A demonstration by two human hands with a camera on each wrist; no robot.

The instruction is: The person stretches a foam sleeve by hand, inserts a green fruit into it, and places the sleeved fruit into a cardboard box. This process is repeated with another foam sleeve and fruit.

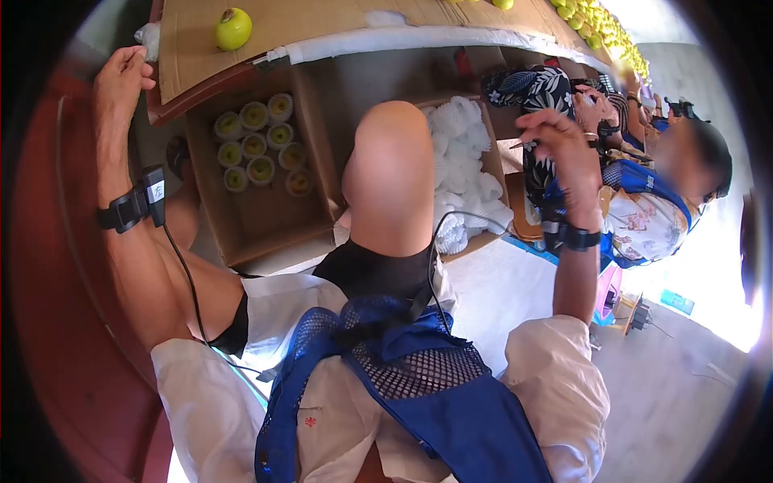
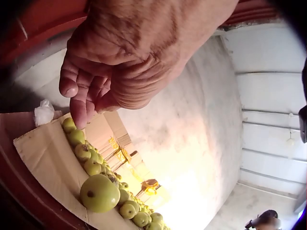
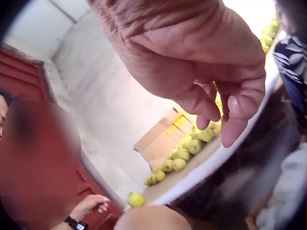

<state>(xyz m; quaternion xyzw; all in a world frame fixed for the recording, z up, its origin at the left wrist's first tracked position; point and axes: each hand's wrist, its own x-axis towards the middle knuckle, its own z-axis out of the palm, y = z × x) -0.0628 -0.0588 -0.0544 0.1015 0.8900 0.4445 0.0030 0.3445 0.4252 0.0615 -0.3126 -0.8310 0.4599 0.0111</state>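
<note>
Yellow-green round fruit point(image 1: 233, 29) sits alone on a tan cardboard sheet point(image 1: 322, 20), near its left end and forward of the person's knees. It lies to the right of the left hand point(image 1: 121, 84) and slightly farther forward; from the right hand point(image 1: 568, 153) it is well off to the left and forward, so the left hand is clearly the nearer. Being almost spherical, the fruit shows no clear long axis; its dark, scarred end faces away from the person in the head view, tipped slightly leftward. Neither hand touches it. The left hand is raised near a crumpled white plastic lump point(image 1: 149, 36), fingers loosely bent and nothing visible in them; whether a fingertip touches the plastic cannot be told. The right hand hangs in the air over the other side, relaxed and bent at the fingers, likewise holding nothing. Along the sheet's near edge runs a white padded strip point(image 1: 354, 44). Below it stands an open brown cardboard box point(image 1: 266, 221) with fruits in white foam cups point(image 1: 254, 145), and across the bare knee point(image 1: 390, 153) is a heap of white foam netting point(image 1: 463, 153). Farther right, many green fruits point(image 1: 596, 30) are piled, and another person point(image 1: 644, 217) sits nearby.
</note>
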